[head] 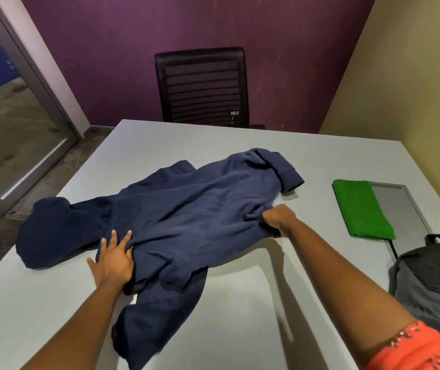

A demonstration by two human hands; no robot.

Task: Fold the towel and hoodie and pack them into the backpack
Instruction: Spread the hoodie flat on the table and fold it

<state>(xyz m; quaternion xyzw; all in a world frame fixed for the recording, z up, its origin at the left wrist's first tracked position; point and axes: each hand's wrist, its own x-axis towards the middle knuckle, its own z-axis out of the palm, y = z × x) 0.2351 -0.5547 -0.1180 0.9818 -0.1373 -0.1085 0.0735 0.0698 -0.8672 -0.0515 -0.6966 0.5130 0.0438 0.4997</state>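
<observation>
A navy blue hoodie point(176, 209) lies spread and rumpled across the middle of the grey table point(240, 303), hood to the left, one sleeve trailing toward the near edge. My left hand point(113, 259) rests flat on its near left part, fingers straight. My right hand point(277, 218) grips a bunch of the fabric at its right side. A folded green towel point(360, 209) lies at the right, partly on a grey panel. The grey and black backpack point(435, 284) with orange lettering sits at the table's near right corner.
A black mesh office chair point(202, 86) stands behind the table's far edge against the purple wall. A flat grey panel point(400, 209) lies set in the table under the towel. A glass door is at the left, a yellow wall close on the right.
</observation>
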